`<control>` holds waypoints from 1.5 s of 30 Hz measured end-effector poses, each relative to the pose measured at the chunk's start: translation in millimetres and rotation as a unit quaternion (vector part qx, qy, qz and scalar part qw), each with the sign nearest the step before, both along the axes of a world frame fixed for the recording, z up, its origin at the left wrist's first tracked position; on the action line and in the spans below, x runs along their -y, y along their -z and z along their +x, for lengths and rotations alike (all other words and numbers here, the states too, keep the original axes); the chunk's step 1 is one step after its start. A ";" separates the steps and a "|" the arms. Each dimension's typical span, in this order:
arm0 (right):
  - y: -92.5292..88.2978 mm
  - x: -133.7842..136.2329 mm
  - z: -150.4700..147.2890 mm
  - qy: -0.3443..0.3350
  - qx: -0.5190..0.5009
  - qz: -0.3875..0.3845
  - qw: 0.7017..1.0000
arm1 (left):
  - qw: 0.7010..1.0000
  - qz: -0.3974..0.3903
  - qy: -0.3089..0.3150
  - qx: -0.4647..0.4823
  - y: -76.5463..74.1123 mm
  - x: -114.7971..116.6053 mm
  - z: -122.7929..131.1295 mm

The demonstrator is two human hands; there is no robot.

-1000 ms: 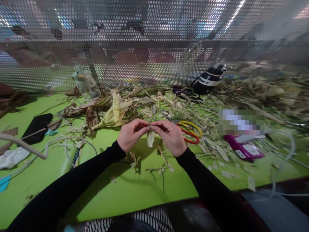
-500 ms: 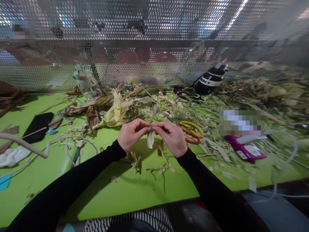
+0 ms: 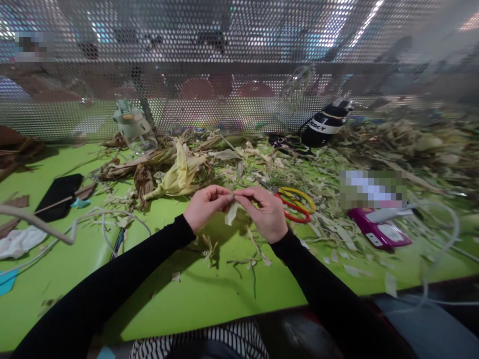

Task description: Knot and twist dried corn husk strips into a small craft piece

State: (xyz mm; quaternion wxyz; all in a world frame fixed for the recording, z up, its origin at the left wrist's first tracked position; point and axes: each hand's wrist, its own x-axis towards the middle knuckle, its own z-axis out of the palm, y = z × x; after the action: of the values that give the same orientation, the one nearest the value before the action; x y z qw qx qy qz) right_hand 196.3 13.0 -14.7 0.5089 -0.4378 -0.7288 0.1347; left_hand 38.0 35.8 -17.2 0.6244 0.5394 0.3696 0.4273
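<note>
A small pale strip of corn husk hangs below the fingertips of both hands, above the green table. My left hand pinches it from the left, thumb against fingers. From the right, my right hand grips the same piece, and the fingertips of the two hands meet. The pinched end is hidden between them. Just right of my right hand lie scissors with one yellow and one red handle. A larger yellowish corn husk rests behind my left hand.
Husk scraps cover the back of the green table. A clear bottle and a black bottle stand by the perforated screen. A phone and cables lie left; a magenta device sits right.
The hanging husk strip has swung slightly left and tilted. My right hand has shifted a little to the left; both hands keep their pinch.
</note>
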 end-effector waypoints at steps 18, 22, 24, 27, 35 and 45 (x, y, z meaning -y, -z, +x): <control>-5.1 1.6 6.3 -0.062 0.019 -0.001 0.998 | 0.996 -0.073 0.044 0.010 -17.0 2.5 -8.1; -0.2 1.3 4.0 -0.090 -0.086 -0.105 0.987 | 0.999 -0.021 0.027 0.000 -17.1 2.2 -6.9; 1.1 1.4 3.5 -0.095 -0.113 -0.134 0.980 | 1.000 0.004 0.023 -0.012 -17.2 2.1 -7.3; 1.8 1.7 3.6 -0.084 -0.115 -0.149 0.979 | 0.998 0.048 0.021 -0.041 -17.4 3.4 -8.1; 6.3 -1.8 4.9 -0.071 -0.113 -0.149 0.980 | 0.988 0.124 0.020 -0.094 -15.5 5.8 -8.5; 4.9 2.8 3.2 -0.075 -0.099 -0.114 0.986 | 0.996 0.045 0.050 -0.061 -12.7 1.1 -8.6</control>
State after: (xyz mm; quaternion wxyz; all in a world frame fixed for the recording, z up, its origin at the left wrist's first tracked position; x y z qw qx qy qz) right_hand 199.5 10.2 -19.5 0.5136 -0.4212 -0.6858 0.2974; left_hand 29.4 34.7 -4.5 0.5965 0.6097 0.3604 0.3776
